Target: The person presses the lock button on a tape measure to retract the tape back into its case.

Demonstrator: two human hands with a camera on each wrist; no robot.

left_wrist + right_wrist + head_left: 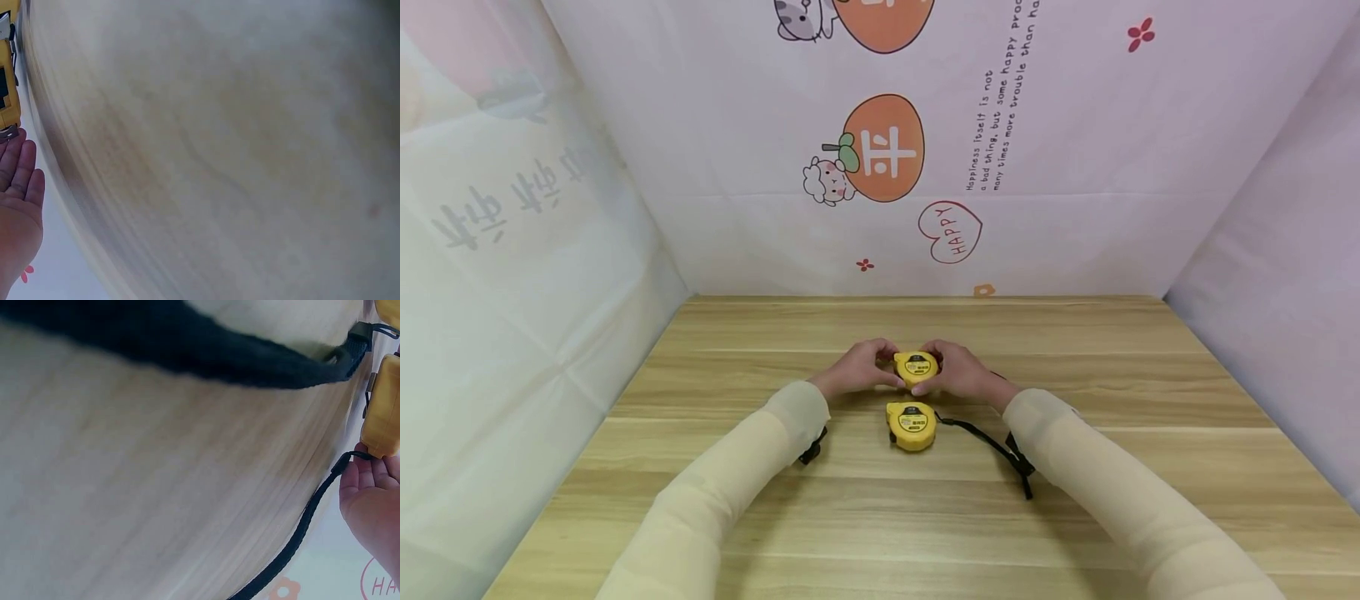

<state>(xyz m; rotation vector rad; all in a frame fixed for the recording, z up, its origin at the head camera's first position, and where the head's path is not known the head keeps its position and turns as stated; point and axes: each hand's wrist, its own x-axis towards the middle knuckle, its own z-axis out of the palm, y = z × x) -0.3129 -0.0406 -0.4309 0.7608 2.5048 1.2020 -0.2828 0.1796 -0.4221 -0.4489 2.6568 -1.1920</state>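
Note:
Both hands hold a yellow tape measure point(917, 365) between them over the wooden table. My left hand point(857, 367) has it by the left side, its fingers at the metal hook end in the left wrist view. From the opposite side my right hand point(961, 372) grips it, with thumb in front and fingers behind. The black wrist strap point(299, 534) of this tape measure trails past the right hand. Just nearer to me lies a second yellow tape measure point(912, 427), label up, touched by neither hand. Its black strap point(981, 433) runs right toward the right forearm.
The wood-grain table point(880, 533) reaches to a printed white cloth backdrop point(737, 167) behind. Cloth walls stand at the left point(550, 333) and right point(1285, 250). Black wrist gear point(811, 450) shows below the left sleeve.

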